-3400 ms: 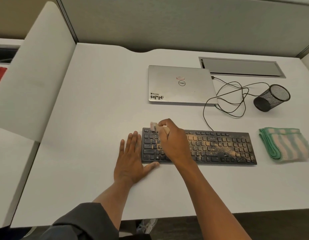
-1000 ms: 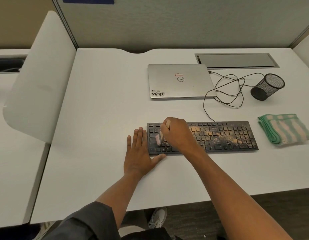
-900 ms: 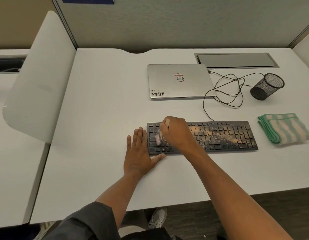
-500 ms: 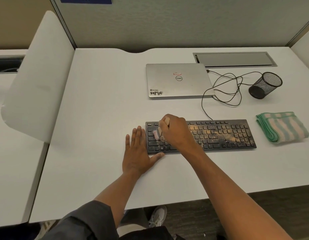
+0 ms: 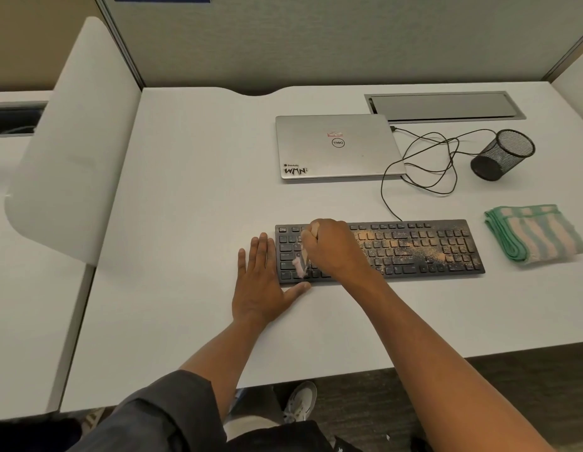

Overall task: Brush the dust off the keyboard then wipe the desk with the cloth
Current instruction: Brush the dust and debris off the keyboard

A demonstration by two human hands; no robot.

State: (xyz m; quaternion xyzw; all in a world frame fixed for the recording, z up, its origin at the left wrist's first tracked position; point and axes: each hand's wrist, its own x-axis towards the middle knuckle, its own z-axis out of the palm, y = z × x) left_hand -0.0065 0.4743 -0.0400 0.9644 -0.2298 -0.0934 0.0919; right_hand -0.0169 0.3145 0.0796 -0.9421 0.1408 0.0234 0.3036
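A black keyboard [image 5: 414, 249] lies on the white desk [image 5: 192, 207], its right half covered with tan dust. My right hand [image 5: 332, 247] grips a small brush [image 5: 298, 265] whose pale bristles touch the keys at the keyboard's left end. My left hand [image 5: 262, 278] lies flat on the desk against the keyboard's left edge, fingers straight, thumb along its front edge. A folded green and beige striped cloth [image 5: 535, 236] sits on the desk to the right of the keyboard.
A shut silver laptop [image 5: 337, 146] lies behind the keyboard, with a looped black cable [image 5: 427, 164] beside it. A black mesh pen cup [image 5: 502, 154] lies on its side at the right. A cable hatch [image 5: 443, 106] is set in the desk's back.
The brush has swept down from the upper key rows toward the front rows at the keyboard's left end. My left hand has stayed flat beside the keyboard.
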